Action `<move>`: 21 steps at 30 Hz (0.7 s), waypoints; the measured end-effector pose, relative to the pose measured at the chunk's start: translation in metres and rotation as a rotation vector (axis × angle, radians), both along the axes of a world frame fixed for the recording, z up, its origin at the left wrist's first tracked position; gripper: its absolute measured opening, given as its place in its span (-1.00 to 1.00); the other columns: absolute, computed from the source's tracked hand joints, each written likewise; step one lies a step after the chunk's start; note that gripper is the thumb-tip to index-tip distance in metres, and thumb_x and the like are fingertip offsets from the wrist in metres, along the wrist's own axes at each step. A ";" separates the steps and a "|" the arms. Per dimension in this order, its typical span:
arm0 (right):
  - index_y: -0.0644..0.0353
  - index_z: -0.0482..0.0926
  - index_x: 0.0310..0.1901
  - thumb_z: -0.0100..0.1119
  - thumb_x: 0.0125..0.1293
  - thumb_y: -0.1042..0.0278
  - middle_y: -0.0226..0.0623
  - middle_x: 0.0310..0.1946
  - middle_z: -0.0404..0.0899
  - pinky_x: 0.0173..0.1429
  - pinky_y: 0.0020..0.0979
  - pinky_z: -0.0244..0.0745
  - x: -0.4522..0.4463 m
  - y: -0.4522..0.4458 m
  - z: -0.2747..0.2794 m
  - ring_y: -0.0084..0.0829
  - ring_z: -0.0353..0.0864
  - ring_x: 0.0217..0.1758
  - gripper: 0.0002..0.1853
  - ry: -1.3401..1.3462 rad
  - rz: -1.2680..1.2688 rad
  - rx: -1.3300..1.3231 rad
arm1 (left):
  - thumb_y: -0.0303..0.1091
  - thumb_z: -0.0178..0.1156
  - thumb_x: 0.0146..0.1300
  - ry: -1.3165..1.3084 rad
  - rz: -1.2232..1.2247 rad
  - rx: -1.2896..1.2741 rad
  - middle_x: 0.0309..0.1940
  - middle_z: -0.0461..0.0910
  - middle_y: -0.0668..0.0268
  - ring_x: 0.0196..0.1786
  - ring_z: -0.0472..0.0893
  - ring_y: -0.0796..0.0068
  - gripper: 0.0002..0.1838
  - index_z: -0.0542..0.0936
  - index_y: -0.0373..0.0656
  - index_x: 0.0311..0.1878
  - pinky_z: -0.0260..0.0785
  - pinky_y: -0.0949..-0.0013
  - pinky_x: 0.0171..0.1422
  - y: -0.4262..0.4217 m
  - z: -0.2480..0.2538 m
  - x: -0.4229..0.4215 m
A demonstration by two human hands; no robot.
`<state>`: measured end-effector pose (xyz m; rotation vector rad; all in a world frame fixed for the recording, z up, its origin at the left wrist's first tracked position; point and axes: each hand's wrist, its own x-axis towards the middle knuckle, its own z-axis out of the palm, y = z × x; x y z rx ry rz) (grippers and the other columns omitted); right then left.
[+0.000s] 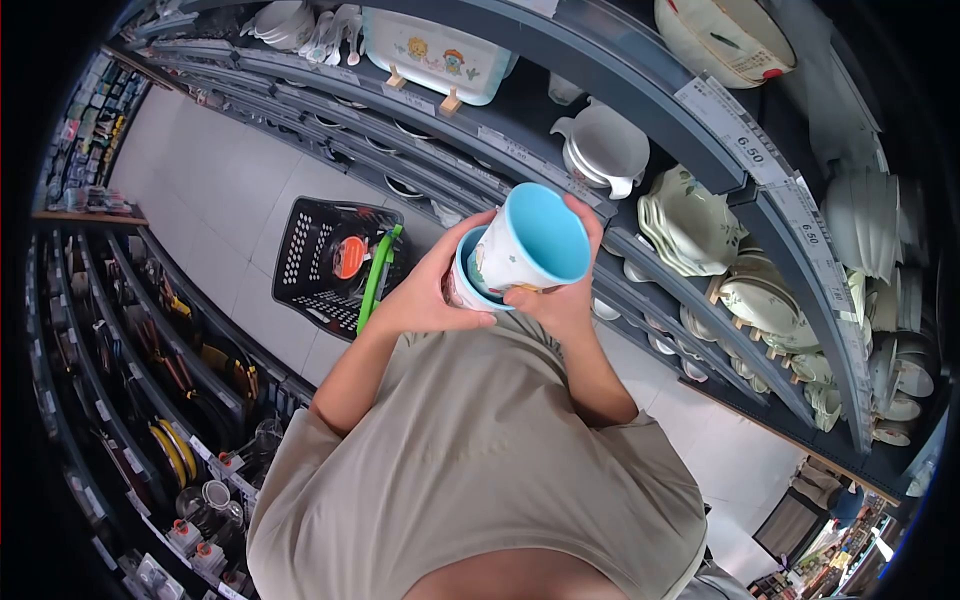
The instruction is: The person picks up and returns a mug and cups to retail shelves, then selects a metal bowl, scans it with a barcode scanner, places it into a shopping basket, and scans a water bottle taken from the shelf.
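Two cups with blue insides and white printed outsides are held in front of my chest. My left hand (432, 290) wraps round the lower cup (462, 283), thumb along its near side. My right hand (568, 297) grips the upper cup (532, 240), fingers behind its rim and thumb on its printed wall. The upper cup is tilted, its mouth facing me, and its base overlaps the lower cup's opening. Whether it sits partly inside cannot be made out. Part of the lower cup is hidden behind the upper one.
A black shopping basket (300, 235) with a green handle (378, 278) stands on the tiled floor, an orange-labelled item (349, 257) inside. Ahead, shelves hold white bowls (605, 145), leaf-patterned bowls (690, 220) and a cartoon tray (435, 50). Another rack (130, 400) of utensils runs along the left.
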<state>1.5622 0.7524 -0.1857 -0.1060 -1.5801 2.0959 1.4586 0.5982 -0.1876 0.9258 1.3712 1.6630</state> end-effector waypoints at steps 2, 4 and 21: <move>0.14 -0.15 0.39 0.62 -0.14 0.22 -0.11 0.23 0.26 0.31 -0.24 0.33 0.000 -0.004 0.003 -0.28 0.36 0.29 0.20 -0.029 -0.035 0.029 | -0.41 0.53 -0.21 0.003 0.001 0.001 0.35 0.21 0.18 0.41 0.22 0.38 0.19 -0.03 -0.27 0.47 0.05 0.29 0.45 0.003 0.001 -0.002; 0.14 -0.16 0.39 0.58 -0.09 0.24 -0.11 0.24 0.24 0.32 -0.23 0.32 0.000 -0.004 0.002 -0.28 0.35 0.30 0.17 -0.042 -0.040 0.021 | -0.42 0.52 -0.20 -0.007 0.001 0.000 0.35 0.21 0.18 0.40 0.22 0.38 0.19 -0.03 -0.27 0.47 0.06 0.29 0.44 0.004 0.002 -0.001; 0.14 -0.15 0.42 0.44 -0.01 0.34 -0.14 0.25 0.21 0.38 -0.22 0.19 0.001 0.001 -0.009 -0.30 0.26 0.34 0.07 -0.112 0.062 0.004 | -0.50 0.45 -0.16 -0.025 -0.018 0.038 0.34 0.22 0.17 0.40 0.22 0.37 0.09 0.03 -0.26 0.45 0.08 0.31 0.44 0.014 -0.004 -0.009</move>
